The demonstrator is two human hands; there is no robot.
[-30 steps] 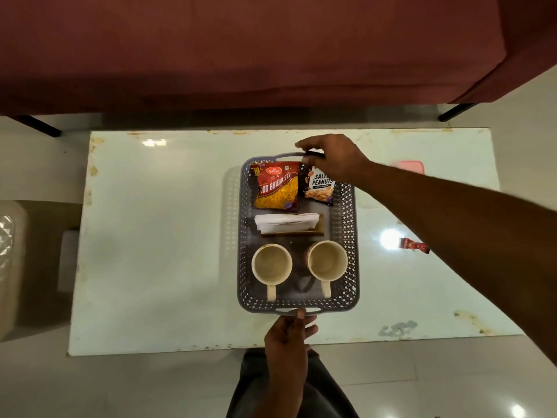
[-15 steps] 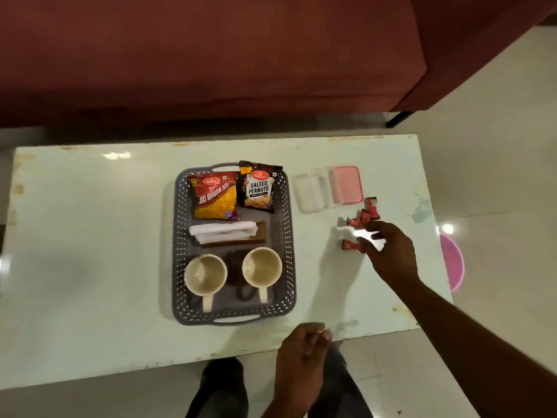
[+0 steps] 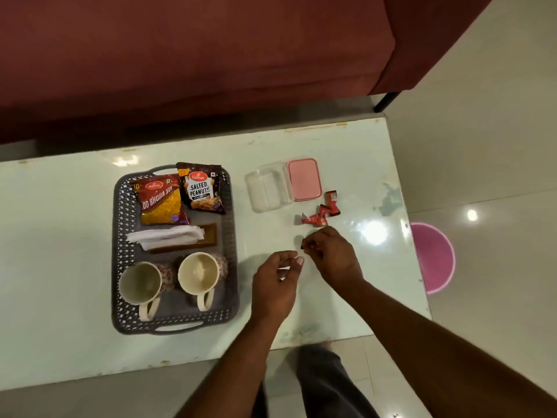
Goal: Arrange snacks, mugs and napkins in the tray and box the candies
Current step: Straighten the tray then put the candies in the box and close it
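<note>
Fingertips of the right hand (image 3: 334, 260) pinch a red candy (image 3: 309, 244), most of its wrapper hidden behind them. Left hand (image 3: 274, 285) curls its fingers loosely, thumb tip just beside that candy; whether it touches cannot be told. Just beyond the right fingers lie the other candies (image 3: 319, 214), overlapping so their count is unclear. Farther beyond stand the clear box (image 3: 268, 191) and its pink lid (image 3: 303, 179). Well left of the left fingers sits the tray (image 3: 120, 236). Half a second ago the left hand hung off the near edge of the table (image 3: 60, 267), and the right fingers only reached for the candy.
</note>
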